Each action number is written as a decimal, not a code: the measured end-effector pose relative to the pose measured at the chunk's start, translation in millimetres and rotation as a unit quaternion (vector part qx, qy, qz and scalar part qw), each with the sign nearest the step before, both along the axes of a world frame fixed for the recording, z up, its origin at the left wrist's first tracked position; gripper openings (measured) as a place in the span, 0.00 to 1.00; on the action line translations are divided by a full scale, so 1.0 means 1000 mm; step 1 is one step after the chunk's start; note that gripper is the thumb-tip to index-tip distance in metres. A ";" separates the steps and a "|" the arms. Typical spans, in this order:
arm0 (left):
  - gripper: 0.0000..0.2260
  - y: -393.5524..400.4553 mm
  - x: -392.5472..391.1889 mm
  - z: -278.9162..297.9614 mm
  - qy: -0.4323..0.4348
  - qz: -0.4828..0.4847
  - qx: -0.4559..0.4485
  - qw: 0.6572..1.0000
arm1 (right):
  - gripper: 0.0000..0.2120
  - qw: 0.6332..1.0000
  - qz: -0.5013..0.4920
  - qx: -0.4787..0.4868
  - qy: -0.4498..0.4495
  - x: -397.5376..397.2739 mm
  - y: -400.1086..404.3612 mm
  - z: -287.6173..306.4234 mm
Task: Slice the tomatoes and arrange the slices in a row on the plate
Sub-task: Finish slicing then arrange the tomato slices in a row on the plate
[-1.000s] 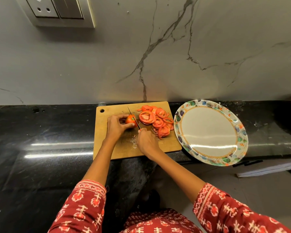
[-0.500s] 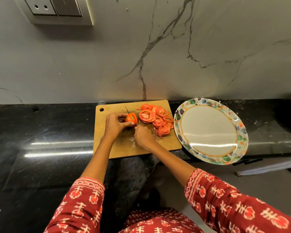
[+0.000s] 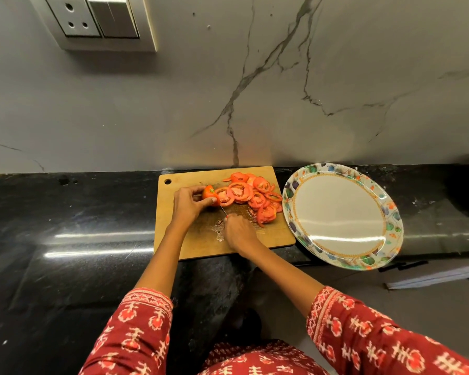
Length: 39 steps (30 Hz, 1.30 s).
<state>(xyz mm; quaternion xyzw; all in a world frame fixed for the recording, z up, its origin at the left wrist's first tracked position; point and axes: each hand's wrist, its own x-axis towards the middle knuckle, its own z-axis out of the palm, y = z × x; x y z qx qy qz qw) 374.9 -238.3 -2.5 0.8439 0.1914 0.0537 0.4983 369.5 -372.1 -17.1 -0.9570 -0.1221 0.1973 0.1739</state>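
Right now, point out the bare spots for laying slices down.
The plate, right of the cutting board, holds nothing. The board's near-left corner is bare too. Its far-right half is crowded with tomato slices, and both hands work mid-board.

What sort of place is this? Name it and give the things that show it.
Most likely a home kitchen: a black stone counter under a marbled wall with a socket panel, a wooden cutting board with tomato slices, and a patterned plate beside it.
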 end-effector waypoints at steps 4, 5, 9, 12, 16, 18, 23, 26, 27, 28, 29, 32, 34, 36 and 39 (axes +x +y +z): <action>0.19 0.003 0.008 0.002 0.010 0.004 -0.003 1.000 | 0.14 0.999 0.026 -0.022 -0.029 -0.021 -0.026 -0.011; 0.19 0.004 0.009 0.003 0.015 0.004 0.001 1.000 | 0.13 0.998 0.036 -0.033 -0.041 -0.027 -0.032 -0.013; 0.22 0.007 0.014 0.003 0.039 -0.012 -0.002 0.999 | 0.10 0.995 0.020 -0.069 -0.076 -0.029 -0.045 -0.004; 0.23 0.006 0.010 0.000 0.045 -0.014 0.000 0.999 | 0.08 0.992 0.027 -0.064 -0.106 -0.019 -0.043 0.002; 0.23 0.001 0.006 0.001 0.034 -0.016 0.001 0.999 | 0.13 0.993 -0.033 0.069 -0.085 -0.009 -0.036 0.005; 0.22 -0.001 0.006 0.002 0.033 -0.016 0.002 0.999 | 0.15 0.990 -0.048 0.103 -0.079 -0.006 -0.029 0.008; 0.20 -0.002 0.000 0.001 0.020 -0.023 0.000 1.000 | 0.16 0.994 -0.038 0.083 -0.058 -0.004 -0.020 0.006; 0.21 -0.001 -0.005 0.000 0.015 -0.025 -0.007 1.000 | 0.15 0.998 -0.020 0.053 -0.032 -0.005 -0.022 0.000; 0.22 0.000 -0.006 -0.001 0.014 -0.024 -0.009 1.000 | 0.14 0.998 -0.027 0.061 -0.024 -0.004 -0.024 0.000; 0.22 -0.001 -0.007 -0.002 0.012 -0.024 -0.009 1.000 | 0.14 0.996 -0.037 0.073 -0.023 -0.002 -0.027 -0.001; 0.23 -0.001 -0.007 -0.002 0.010 -0.022 -0.007 1.000 | 0.15 0.995 -0.046 0.083 -0.025 -0.001 -0.029 0.001; 0.23 -0.005 -0.008 -0.001 0.000 -0.021 0.001 1.000 | 0.16 0.991 -0.045 0.112 -0.055 -0.001 -0.029 0.005; 0.23 -0.006 -0.009 -0.001 -0.006 -0.026 0.004 1.000 | 0.17 0.990 -0.032 0.120 -0.068 -0.002 -0.025 0.011; 0.23 -0.007 -0.009 -0.001 -0.012 -0.028 0.009 0.999 | 0.17 0.989 -0.022 0.130 -0.069 -0.002 -0.018 0.014; 0.22 -0.007 -0.009 -0.001 -0.018 -0.026 0.017 0.999 | 0.17 0.991 -0.014 0.124 -0.049 -0.003 -0.009 0.016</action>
